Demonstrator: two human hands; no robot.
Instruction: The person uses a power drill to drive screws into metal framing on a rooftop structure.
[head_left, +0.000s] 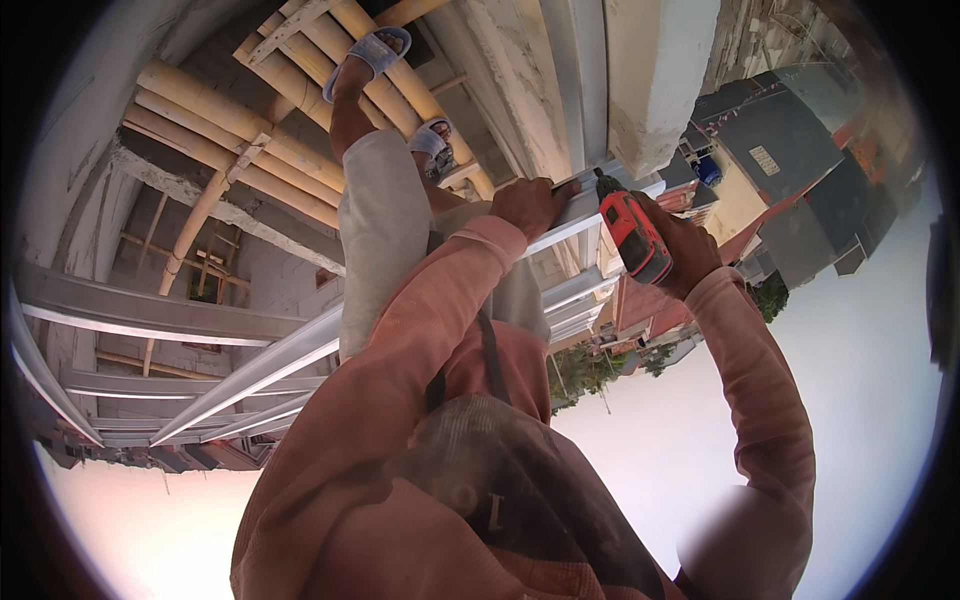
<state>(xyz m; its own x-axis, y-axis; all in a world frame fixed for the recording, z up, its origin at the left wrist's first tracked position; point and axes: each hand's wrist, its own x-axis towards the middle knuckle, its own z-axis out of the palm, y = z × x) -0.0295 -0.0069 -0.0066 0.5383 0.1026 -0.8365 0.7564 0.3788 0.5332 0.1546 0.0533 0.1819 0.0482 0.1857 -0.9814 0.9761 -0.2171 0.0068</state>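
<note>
Through the head view I had the right hand (686, 243) closed around a cordless drill (637, 240), its palm and fingers wrapped over the far side of the tool, so that most of the grip was hidden from me. The left hand (533, 206) was curled, knuckles up, over a metal profile (562, 235); its fingertips were out of sight, and I could not tell whether it gripped the metal or only rested on it.

The drill had a red and black casing and a dark, narrow nose that pointed up the view, its tip close to the profile, just beyond the left hand. I could not make out whether it touched. The profile was smooth, silvery and straight-edged, with a bright flange.

The left arm reached diagonally across the body, its pink sleeve (440, 290) creased; the right arm bent at the elbow and came in from the other side, wrist turned toward the drill.

Farther out, I saw a rough concrete beam (660, 80) beside the work, more silvery rails (255, 378) at the left, and round yellow bamboo poles (235, 120) under the person's feet in pale slide sandals (372, 52).
</note>
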